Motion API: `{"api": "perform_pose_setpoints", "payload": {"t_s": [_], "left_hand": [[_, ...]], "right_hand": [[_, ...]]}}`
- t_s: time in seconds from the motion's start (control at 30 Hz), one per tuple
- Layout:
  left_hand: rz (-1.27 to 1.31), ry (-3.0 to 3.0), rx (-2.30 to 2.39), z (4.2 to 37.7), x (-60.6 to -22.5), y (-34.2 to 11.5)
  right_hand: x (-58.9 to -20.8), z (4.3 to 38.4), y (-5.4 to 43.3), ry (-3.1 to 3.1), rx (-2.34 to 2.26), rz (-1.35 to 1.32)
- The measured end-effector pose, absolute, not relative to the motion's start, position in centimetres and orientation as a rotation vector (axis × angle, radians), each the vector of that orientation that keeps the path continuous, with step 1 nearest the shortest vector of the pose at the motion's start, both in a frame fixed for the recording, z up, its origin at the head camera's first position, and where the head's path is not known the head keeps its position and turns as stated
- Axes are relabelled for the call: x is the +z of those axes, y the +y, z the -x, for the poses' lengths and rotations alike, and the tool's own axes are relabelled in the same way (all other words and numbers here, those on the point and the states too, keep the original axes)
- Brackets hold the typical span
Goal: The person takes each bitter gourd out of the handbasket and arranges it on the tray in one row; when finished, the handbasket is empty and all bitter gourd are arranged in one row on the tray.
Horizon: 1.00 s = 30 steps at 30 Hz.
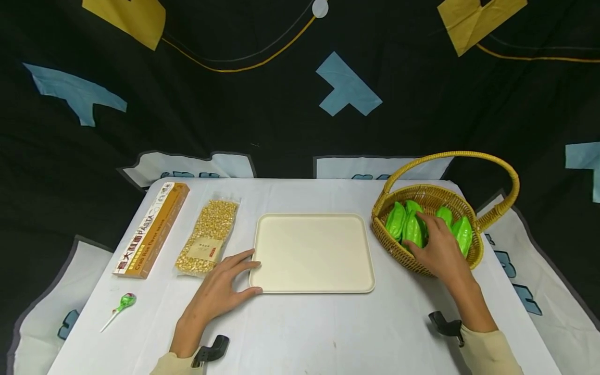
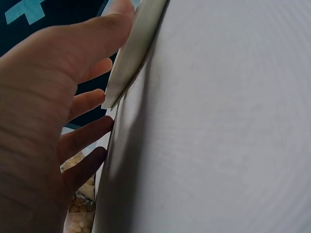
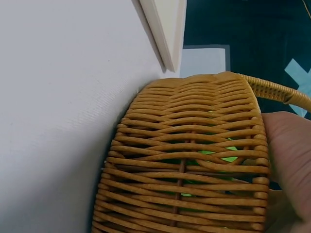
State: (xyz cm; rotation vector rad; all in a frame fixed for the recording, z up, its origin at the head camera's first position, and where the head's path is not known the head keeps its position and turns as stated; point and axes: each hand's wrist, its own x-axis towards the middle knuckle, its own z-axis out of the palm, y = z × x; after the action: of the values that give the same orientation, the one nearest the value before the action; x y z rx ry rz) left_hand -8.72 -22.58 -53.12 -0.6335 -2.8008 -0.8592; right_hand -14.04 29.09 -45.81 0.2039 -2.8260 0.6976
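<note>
My left hand point(image 1: 219, 291) lies at the left end of the cream tray point(image 1: 311, 252), its fingers spread and fingertips at the rim. In the left wrist view, the thumb reaches up along the side of the tray point(image 2: 138, 41). My right hand point(image 1: 440, 249) reaches into a wicker basket point(image 1: 391, 245) and grips a green star fruit point(image 1: 413, 229) between thumb and fingers. More shiny star fruits point(image 1: 463, 234) lie around it. From the right wrist, the basket wall point(image 3: 184, 150) hides the fingers, leaving only part of the right hand point(image 3: 291, 160) in sight.
Left of the tray lies a clear bag of corn kernels point(image 1: 211, 229), then an orange pasta box point(image 1: 152, 229). A green-wrapped lollipop point(image 1: 126, 301) is near the table's left edge. The basket's tall handle point(image 1: 457, 154) arches over it. Behind hangs a dark cloth point(image 1: 262, 120).
</note>
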Motion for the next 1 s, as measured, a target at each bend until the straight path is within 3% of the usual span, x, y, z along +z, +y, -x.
{"api": "perform_pose_setpoints", "payload": {"t_s": [1.0], "left_hand": [[0.623,-2.767,-0.873,8.53,-53.69,-22.56]], "right_hand": [[-45.55,14.75,28.88,-2.883,0.772,-0.156]]}}
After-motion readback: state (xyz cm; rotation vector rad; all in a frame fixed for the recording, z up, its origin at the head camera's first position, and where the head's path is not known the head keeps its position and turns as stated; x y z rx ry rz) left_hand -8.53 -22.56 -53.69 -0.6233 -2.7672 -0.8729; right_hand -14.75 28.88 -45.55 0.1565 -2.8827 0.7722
